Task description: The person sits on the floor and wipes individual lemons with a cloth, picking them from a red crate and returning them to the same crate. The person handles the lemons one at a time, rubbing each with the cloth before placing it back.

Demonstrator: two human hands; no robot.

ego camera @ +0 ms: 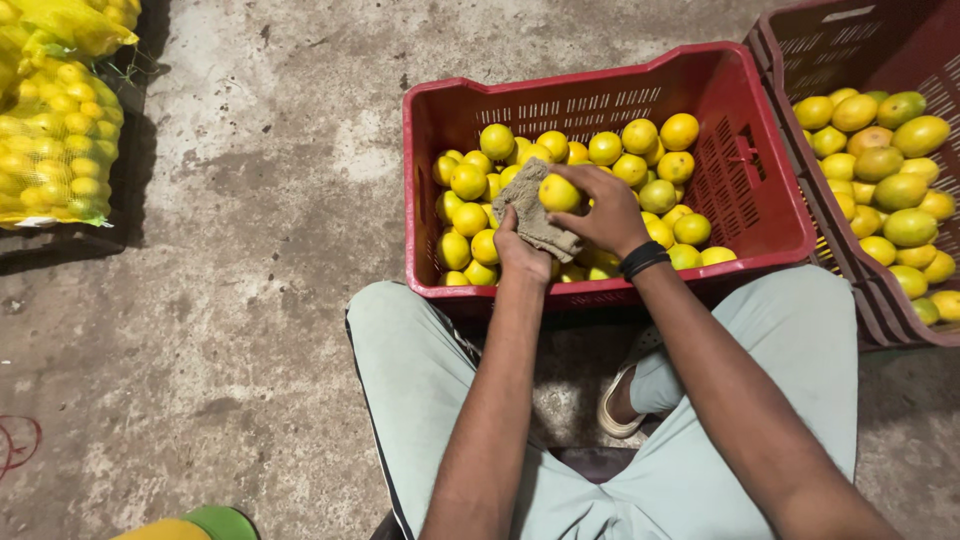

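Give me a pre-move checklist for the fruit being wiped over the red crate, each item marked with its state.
1. Right hand grips the yellow fruit: ok.
2. Left hand holds the cloth: ok.
3. Cloth touches the fruit: ok.
4. Fruit is over the red crate, so a slip lands inside: ok.
5. Fruit surface clean: cannot tell.
6. Second crate on the right has room: cannot tell.

Stained grey concrete floor [230, 330], dimly lit, darker at left.
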